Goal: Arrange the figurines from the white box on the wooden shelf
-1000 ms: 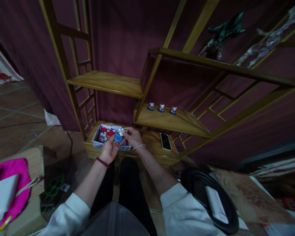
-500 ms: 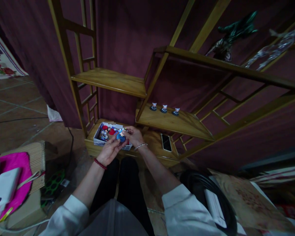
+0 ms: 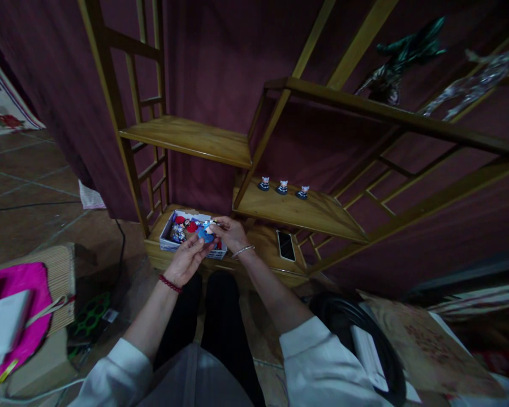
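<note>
Between my two hands, over the right part of an open box, is a small blue and white figurine (image 3: pixel 206 233). My left hand (image 3: pixel 187 260) grips its blue base from below. The fingers of my right hand (image 3: pixel 231 233) pinch its upper part from the right. Under them the white printed box (image 3: pixel 169 245) holds several red, white and blue figurines (image 3: pixel 180 227). Three small figurines (image 3: pixel 282 187) with pale heads and dark bases stand in a row on the middle shelf (image 3: pixel 275 208), to the right of my hands.
A phone (image 3: pixel 286 246) lies on the bottom shelf at right. Above left is a higher wooden shelf (image 3: pixel 186 137). A dark green ornament (image 3: pixel 401 59) stands on the upper right shelf. At left, a white power bank (image 3: pixel 6 325) rests on a pink cloth; a black coiled hose (image 3: pixel 343 316) lies at right.
Both hands stay on the figurine, which has turned slightly between the fingers. The whole view has shifted a little; the box and the three shelf figurines stand as before.
</note>
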`<state>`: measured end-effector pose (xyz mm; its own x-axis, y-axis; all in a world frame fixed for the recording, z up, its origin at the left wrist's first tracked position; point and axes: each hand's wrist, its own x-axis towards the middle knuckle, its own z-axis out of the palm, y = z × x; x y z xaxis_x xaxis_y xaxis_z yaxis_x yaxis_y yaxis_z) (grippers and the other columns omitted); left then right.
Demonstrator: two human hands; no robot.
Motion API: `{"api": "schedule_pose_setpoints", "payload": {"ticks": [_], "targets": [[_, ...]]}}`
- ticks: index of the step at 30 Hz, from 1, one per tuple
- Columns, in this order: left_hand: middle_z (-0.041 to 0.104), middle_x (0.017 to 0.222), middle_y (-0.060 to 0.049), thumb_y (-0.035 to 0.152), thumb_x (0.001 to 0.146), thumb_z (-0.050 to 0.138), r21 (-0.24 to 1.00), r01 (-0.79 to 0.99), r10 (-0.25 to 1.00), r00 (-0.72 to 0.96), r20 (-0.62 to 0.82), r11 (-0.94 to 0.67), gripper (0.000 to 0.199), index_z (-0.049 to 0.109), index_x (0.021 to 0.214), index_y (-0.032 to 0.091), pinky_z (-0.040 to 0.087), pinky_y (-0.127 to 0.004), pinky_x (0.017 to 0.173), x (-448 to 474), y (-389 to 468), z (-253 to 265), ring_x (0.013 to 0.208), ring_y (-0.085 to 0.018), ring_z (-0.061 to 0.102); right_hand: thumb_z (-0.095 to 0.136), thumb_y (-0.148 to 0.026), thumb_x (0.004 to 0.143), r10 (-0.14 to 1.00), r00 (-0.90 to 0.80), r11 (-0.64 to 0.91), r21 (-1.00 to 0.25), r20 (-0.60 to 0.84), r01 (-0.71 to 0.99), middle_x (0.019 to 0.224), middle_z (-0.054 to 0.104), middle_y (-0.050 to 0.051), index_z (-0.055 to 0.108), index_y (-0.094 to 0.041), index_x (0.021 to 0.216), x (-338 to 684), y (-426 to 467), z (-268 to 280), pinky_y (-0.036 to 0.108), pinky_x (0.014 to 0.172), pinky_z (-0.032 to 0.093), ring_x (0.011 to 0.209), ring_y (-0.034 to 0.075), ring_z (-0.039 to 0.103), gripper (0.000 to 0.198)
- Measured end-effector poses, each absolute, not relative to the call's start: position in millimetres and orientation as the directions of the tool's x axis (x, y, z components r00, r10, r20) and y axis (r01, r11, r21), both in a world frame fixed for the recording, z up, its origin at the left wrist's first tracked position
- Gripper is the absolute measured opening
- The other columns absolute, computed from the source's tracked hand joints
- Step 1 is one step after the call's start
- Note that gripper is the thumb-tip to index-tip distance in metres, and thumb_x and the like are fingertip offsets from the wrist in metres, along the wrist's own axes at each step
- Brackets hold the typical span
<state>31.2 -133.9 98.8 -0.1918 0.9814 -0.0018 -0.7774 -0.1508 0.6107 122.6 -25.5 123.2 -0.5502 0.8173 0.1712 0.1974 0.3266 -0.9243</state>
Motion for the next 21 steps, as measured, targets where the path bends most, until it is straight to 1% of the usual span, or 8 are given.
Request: {"api": "schedule_pose_setpoints", "payload": {"ticks": [6,14,19,21], "targets": [[0.061,0.104,-0.006,0.014,0.073,0.06,0.592,-0.792,0.978,-0.205,-0.027,-0.15,0.026,0.059,0.099,0.014,0.039,-0.032,0.095,30.1,-133.3,100.7,0.097,-0.017,0.057,0.059,-0.033,0.069,0.811,-0.56,0.341,-0.914,0.17,0.217,0.08,0.066,0.0,0.062,-0.019,0.089,122.5,-25.0,124.0,0.026,0.069,0.05,0.073,0.013,0.061,0.024],[0.062,0.101,-0.006,0.014,0.073,0.061,0.584,-0.796,0.974,-0.223,-0.039,-0.159,0.023,0.06,0.096,0.014,0.04,-0.031,0.093,29.1,-132.7,101.6,0.094,-0.017,0.058,0.06,-0.03,0.068,0.81,-0.565,0.318,-0.928,0.158,0.195,0.08,0.066,0.001,0.062,-0.018,0.087,120.9,-27.1,129.7,0.025,0.069,0.049,0.072,0.013,0.061,0.023],[0.063,0.099,-0.006,0.014,0.072,0.062,0.587,-0.794,0.973,-0.227,-0.039,-0.162,0.023,0.06,0.095,0.014,0.04,-0.031,0.092,27.6,-130.9,100.1,0.093,-0.017,0.059,0.059,-0.028,0.067,0.817,-0.568,0.244,-0.953,0.102,0.18,0.078,0.066,0.001,0.061,-0.017,0.086,119.2,-29.1,132.8,0.022,0.06,0.049,0.067,0.011,0.06,0.022],[0.063,0.098,-0.005,0.014,0.072,0.062,0.585,-0.794,0.972,-0.231,-0.044,-0.163,0.022,0.061,0.094,0.013,0.04,-0.031,0.092,27.3,-130.3,98.5,0.093,-0.016,0.059,0.059,-0.029,0.067,0.817,-0.568,0.238,-0.955,0.099,0.176,0.078,0.066,0.001,0.061,-0.017,0.086,118.9,-29.0,131.5,0.022,0.059,0.049,0.066,0.012,0.06,0.023]]}}
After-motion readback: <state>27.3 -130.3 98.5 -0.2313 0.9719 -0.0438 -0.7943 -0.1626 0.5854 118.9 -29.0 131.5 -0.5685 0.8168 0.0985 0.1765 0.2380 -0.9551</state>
